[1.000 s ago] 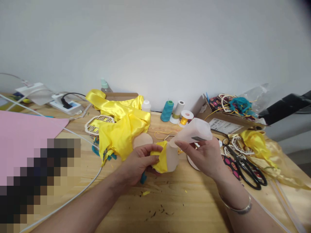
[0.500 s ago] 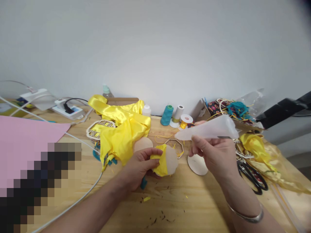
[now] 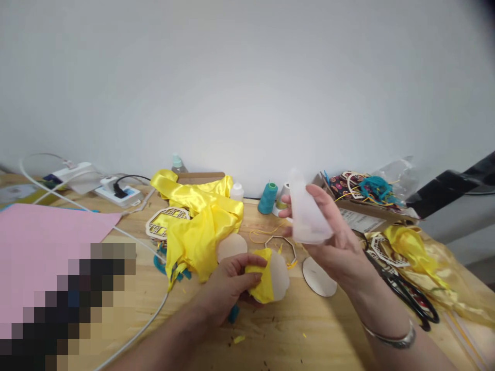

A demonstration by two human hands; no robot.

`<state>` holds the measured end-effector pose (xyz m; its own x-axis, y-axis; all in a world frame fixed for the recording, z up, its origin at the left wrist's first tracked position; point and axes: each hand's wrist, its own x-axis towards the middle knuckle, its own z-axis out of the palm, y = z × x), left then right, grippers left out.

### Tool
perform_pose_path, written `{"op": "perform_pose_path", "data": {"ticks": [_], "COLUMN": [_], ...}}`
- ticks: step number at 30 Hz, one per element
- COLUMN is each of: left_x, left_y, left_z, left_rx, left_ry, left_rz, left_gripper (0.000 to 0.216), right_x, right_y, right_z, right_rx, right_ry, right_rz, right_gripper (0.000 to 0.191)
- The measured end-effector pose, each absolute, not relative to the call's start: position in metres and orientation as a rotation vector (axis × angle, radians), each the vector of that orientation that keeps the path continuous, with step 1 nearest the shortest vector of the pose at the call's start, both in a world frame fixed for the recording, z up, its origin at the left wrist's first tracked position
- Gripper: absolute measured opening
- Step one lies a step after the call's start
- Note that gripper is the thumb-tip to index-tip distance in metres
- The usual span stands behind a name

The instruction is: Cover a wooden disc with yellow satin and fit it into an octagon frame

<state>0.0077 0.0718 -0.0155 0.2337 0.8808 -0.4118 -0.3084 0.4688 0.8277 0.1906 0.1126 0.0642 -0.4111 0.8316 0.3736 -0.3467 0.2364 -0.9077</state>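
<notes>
My left hand (image 3: pixel 242 278) is closed on the left side of a pale scalloped disc (image 3: pixel 280 275). Yellow fabric (image 3: pixel 263 281) covers the disc's left half, and my thumb presses on it. To the right, raised above the table, my right hand (image 3: pixel 328 234) grips a translucent white tapered squeeze bottle (image 3: pixel 307 216), narrow end up and wide end down. Below it lies a round pale disc (image 3: pixel 319 277). A thin octagonal frame (image 3: pixel 293 248) rests behind the held disc. Another pale disc (image 3: pixel 232 248) lies beyond my left hand, beside a heap of yellow satin (image 3: pixel 201 221).
Thread cones (image 3: pixel 267 198) and a small white bottle (image 3: pixel 237 191) stand near the wall. Black-handled scissors (image 3: pixel 415 299) lie at right, below an open box (image 3: pixel 359 219) of scraps. Pink sheet (image 3: pixel 58 226), white cable (image 3: pixel 135 337) and power strip (image 3: pixel 119 193) occupy the left.
My right hand has turned the squeeze bottle from lying sideways, narrow end left, to narrow end up. My left hand keeps hold of the fabric-covered disc. The whole view has shifted slightly.
</notes>
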Motion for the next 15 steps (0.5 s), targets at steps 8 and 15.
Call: {"op": "perform_pose_path", "data": {"ticks": [8, 15], "left_x": [0.009, 0.010], "left_y": [0.070, 0.072], "left_z": [-0.016, -0.018], "left_rx": [0.676, 0.670], "left_ry": [1.028, 1.010], "left_rz": [0.914, 0.899], "left_gripper": [0.027, 0.026], "right_x": [0.171, 0.156], "right_y": [0.130, 0.165], "right_z": [0.050, 0.016], "right_rx": [-0.689, -0.994], "right_ry": [-1.375, -1.868], "right_rz": [1.332, 0.561], "right_gripper": [0.019, 0.012]}}
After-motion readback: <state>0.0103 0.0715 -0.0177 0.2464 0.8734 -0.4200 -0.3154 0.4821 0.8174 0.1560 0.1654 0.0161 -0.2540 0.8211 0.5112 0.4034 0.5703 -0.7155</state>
